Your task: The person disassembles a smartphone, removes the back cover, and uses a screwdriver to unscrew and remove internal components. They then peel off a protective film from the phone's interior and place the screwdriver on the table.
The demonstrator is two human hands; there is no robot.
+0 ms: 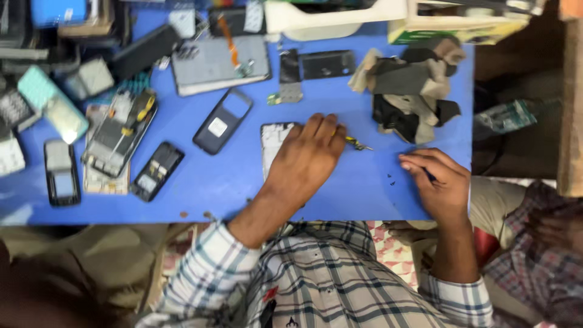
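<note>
Blue flat tabletop [200, 182] fills most of the view, its near edge running just above the person's plaid shirt [328, 279]; right edge drops off beside a brown wooden post [571, 103]. Top-left is crowded w/ phone parts: a grey rectangular back panel w/ orange ribbon cable [218, 64], an opened phone body w/ yellow parts showing [118, 130], a dark blue phone case w/ white sticker [221, 121], a small black keypad phone [156, 171]. Crumpled pile of black, grey and tan rags [413, 88] sits top right. Open blue surface lies along the near edge and btwn the two hands. Left hand [306, 158] lies flat, fingers together, pressing on a white-framed phone chassis [273, 143] near table centre; most of the chassis is hidden under the palm. A small yellow-and-black tool tip [358, 144] pokes out just beside that hand's fingers. Right hand [440, 179] sits well apart near the right edge, fingers curled and pinched on a thin dark tool [430, 177], mostly hidden. Tiny black screws [392, 180] lie just beside it.
</note>
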